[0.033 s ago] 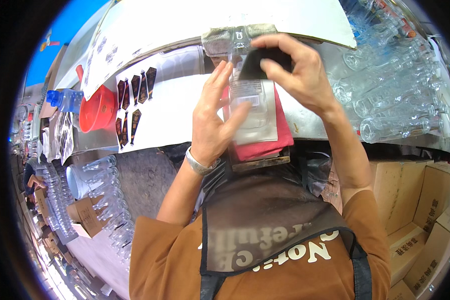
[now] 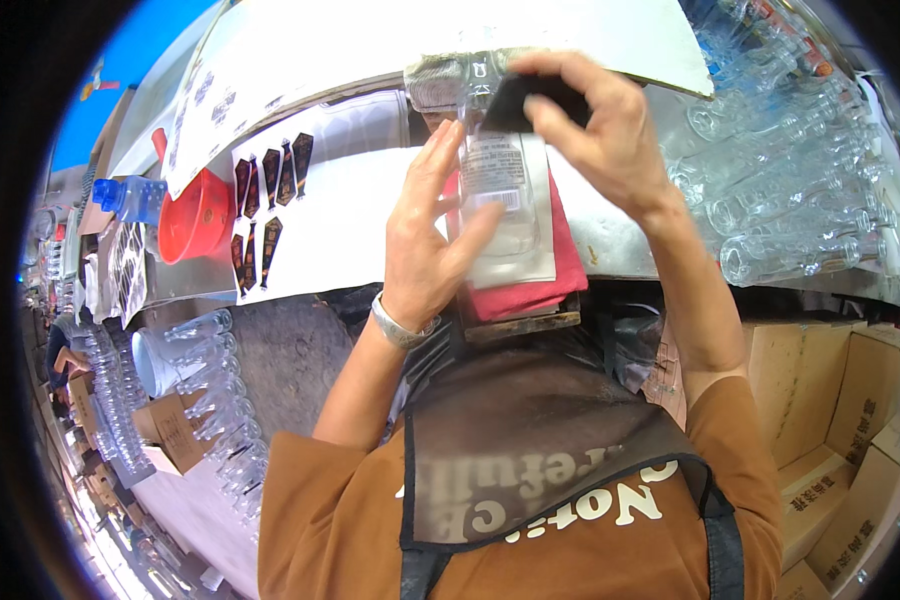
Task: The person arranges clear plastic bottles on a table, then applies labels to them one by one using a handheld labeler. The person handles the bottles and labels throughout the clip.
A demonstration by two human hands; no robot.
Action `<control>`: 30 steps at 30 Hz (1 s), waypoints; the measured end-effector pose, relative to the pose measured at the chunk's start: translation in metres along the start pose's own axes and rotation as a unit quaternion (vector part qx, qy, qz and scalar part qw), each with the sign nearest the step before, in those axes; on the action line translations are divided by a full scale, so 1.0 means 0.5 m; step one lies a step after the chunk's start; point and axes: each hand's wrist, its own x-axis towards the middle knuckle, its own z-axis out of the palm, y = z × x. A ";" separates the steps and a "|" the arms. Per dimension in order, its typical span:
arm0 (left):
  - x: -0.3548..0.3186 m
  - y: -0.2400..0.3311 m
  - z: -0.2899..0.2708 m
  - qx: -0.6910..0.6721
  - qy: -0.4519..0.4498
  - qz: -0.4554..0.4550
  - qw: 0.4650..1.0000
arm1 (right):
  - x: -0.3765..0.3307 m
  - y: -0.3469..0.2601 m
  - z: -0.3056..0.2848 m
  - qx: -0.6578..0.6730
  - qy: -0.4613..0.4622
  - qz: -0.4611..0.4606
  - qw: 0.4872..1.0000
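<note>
A clear glass bottle [image 2: 510, 235] lies on its side on white padding over a folded red cloth [image 2: 568, 265], its neck pointing away from me. It bears a see-through label [image 2: 493, 165] with fine dark print and a barcode. Against the bottle's left side rests my left hand [image 2: 425, 230], fingers stretched out and thumb spread over the glass. My right hand [image 2: 610, 135] pinches a flat black scraper-like piece [image 2: 530, 103] between thumb and fingers. This piece hangs over the bottle's shoulder, partly covering it; whether it touches the glass I cannot tell.
On a white sheet [image 2: 340, 225] at the left lie several dark tie-shaped labels [image 2: 272, 178]. A red bowl [image 2: 195, 222] and a blue-capped plastic bottle [image 2: 135, 200] stand beyond it. Clear bottles [image 2: 800, 215] lie at the right, above cardboard boxes [image 2: 800, 390]. More bottles [image 2: 220, 390] sit lower left.
My right hand has moved the black piece up the bottle, away from me, baring more of the label's print. My left hand has stayed in place.
</note>
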 end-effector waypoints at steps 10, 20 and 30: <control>-0.004 -0.001 0.024 -0.038 0.060 -0.031 0.997 | 0.082 -0.071 0.022 -0.231 -0.096 -0.200 0.947; -0.067 -0.024 0.029 0.050 0.047 0.012 0.998 | -0.046 -0.085 0.042 -0.165 -0.205 -0.243 0.934; -0.066 -0.041 0.009 0.027 0.028 0.025 0.999 | -0.049 -0.047 0.024 -0.084 -0.183 -0.231 0.952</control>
